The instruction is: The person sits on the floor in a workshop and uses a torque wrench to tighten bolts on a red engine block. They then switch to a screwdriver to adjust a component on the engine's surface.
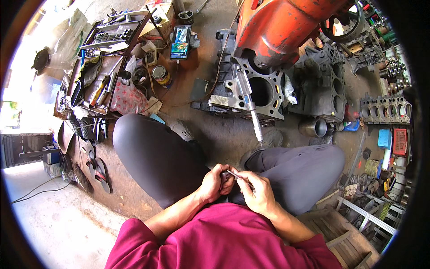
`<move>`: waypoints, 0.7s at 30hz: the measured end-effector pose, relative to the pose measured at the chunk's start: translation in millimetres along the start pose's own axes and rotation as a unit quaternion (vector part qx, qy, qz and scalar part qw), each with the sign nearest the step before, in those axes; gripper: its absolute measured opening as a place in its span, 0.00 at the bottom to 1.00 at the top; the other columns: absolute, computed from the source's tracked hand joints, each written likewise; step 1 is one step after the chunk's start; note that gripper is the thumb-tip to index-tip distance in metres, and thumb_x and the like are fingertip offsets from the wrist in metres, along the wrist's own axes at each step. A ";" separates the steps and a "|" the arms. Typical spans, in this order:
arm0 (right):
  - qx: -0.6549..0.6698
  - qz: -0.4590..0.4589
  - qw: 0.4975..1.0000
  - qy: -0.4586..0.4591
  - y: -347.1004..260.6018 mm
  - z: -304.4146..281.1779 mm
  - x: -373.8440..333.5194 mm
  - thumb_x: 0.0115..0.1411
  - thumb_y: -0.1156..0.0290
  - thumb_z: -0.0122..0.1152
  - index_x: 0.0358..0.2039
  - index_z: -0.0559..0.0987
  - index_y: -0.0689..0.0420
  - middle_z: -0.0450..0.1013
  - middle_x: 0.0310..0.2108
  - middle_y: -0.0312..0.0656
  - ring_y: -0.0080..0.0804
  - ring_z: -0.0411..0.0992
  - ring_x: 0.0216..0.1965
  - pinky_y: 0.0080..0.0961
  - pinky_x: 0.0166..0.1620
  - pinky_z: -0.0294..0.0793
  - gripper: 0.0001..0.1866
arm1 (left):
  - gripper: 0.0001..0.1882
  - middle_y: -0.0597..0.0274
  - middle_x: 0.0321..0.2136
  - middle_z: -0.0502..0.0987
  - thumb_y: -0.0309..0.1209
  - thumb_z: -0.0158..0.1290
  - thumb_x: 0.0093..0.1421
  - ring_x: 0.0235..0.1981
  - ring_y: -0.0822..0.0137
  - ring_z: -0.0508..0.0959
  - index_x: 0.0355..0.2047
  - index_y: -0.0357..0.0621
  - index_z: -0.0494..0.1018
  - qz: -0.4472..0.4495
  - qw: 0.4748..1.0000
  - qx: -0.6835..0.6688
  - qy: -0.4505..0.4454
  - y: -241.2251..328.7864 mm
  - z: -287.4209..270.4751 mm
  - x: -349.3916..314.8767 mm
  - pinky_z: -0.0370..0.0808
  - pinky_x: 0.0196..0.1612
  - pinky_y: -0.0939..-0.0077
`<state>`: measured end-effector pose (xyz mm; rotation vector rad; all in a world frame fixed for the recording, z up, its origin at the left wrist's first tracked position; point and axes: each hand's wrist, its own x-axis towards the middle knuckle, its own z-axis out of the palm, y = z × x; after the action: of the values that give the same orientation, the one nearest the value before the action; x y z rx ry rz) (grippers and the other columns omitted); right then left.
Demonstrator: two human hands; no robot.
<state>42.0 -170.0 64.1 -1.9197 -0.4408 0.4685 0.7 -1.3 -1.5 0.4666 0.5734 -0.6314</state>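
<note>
My left hand [212, 184] is closed in front of my lap, its fingers curled round a small part that is mostly hidden. My right hand [260, 193] meets it, pinching a slim, pointed metal piece [232, 173] between thumb and fingers. The tip of that piece touches or nearly touches the left fingers; its exact kind is too small to make out. Beyond my knees, a long silver tool with a white handle [256, 125] leans across the top of an engine block [277, 96]. One large round bore shows in that block.
An orange-red machine [282, 31] stands over the block. Another engine block [320, 85] and a metal cylinder sleeve [312, 127] lie to the right. At left are tool trays [117, 33], a screwdriver [99, 91], a can [160, 75] and sandals [99, 172]. A lit phone [181, 42] stands behind.
</note>
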 end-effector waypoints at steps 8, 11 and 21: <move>0.006 0.018 1.000 -0.010 2.7 1.9 -0.1 0.66 0.74 0.58 0.43 0.78 0.65 0.78 0.33 0.52 0.43 0.77 0.32 0.33 0.35 0.76 0.09 | 0.21 0.66 0.10 0.58 0.43 0.31 0.70 0.10 0.70 0.55 0.37 0.41 0.70 0.002 1.000 0.006 0.018 -0.6 -0.9 0.5 0.57 0.16 0.74; 0.006 0.025 1.000 -0.010 3.2 0.0 0.1 0.66 0.74 0.57 0.42 0.77 0.65 0.78 0.33 0.53 0.49 0.79 0.34 0.35 0.37 0.77 0.08 | 0.21 0.66 0.10 0.58 0.42 0.31 0.70 0.10 0.70 0.54 0.37 0.41 0.69 0.007 1.000 0.004 0.013 0.2 -0.3 1.4 0.56 0.16 0.74; 0.012 0.004 1.000 0.002 9.8 1.8 1.2 0.67 0.74 0.56 0.44 0.77 0.66 0.78 0.31 0.46 0.31 0.77 0.27 0.25 0.31 0.75 0.09 | 0.20 0.65 0.10 0.58 0.39 0.31 0.69 0.10 0.71 0.54 0.35 0.40 0.69 0.011 0.999 0.030 0.000 0.7 1.5 1.0 0.56 0.15 0.75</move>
<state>43.0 -171.7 54.2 -1.8994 -0.4218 0.4732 2.3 -2.1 -0.9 0.5280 0.5494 -0.6283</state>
